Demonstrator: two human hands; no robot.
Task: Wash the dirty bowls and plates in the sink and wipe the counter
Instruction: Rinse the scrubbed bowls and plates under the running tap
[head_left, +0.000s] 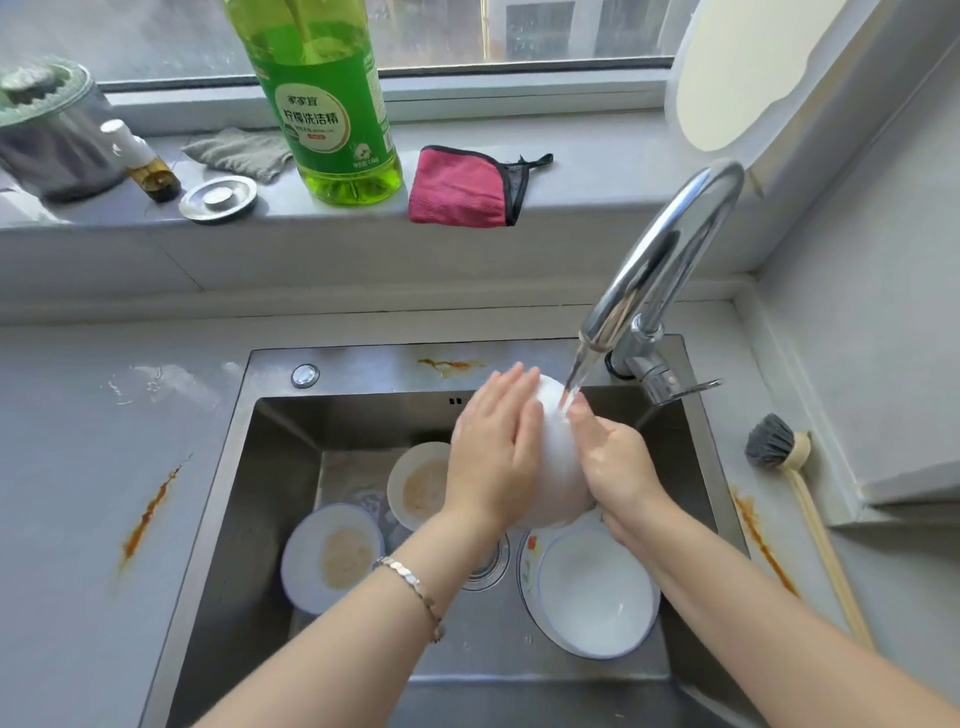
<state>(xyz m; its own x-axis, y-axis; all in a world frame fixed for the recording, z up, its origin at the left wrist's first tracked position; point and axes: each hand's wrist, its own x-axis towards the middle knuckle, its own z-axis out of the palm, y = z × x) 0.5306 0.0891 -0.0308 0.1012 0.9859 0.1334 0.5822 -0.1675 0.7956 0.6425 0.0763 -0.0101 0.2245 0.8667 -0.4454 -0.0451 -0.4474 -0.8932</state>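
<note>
Left hand (493, 447), fingers straight, presses the bowl (558, 467); right hand (618, 467) grips it, tilting it under the running tap (670, 260) to rinse.

You have a white bowl (558, 467) tipped on its side, raised over the steel sink (291, 467). On its floor, the back bowl (423, 486) and the front-left bowl (337, 558) hold beige residue. A rinsed bowl (597, 592) sits on a patterned plate (527, 558) at the right. The grey counter (78, 467) shows orange-brown streaks.
</note>
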